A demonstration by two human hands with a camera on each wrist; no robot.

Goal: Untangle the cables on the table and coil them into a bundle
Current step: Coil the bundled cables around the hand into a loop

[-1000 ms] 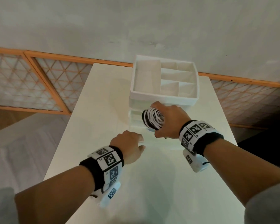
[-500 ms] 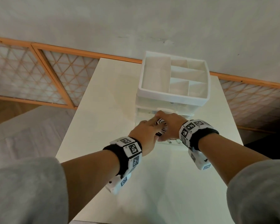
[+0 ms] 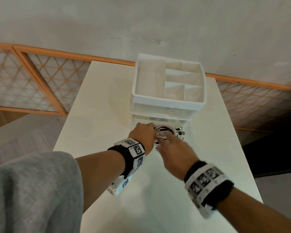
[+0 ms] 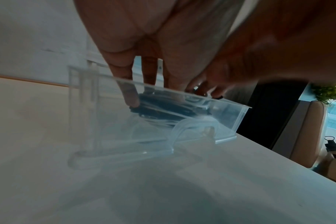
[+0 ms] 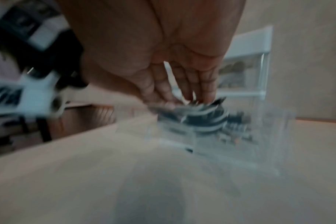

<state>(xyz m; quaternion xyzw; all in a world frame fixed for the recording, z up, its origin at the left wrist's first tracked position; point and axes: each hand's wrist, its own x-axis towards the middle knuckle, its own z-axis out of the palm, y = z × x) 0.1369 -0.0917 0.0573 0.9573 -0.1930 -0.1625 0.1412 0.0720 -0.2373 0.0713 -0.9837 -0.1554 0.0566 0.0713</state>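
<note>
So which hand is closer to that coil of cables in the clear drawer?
Left, narrowly. The left hand has fingers down in the drawer against the cable coil; the right hand touches it from above.

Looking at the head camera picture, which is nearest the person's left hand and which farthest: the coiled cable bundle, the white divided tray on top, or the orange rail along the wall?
From the left hand, in the head view:
1. Cable bundle: right at the fingers, inside the clear drawer.
2. White divided tray: above and behind, on top of the drawer unit.
3. Orange rail: farthest, along the wall beyond the table.
</note>
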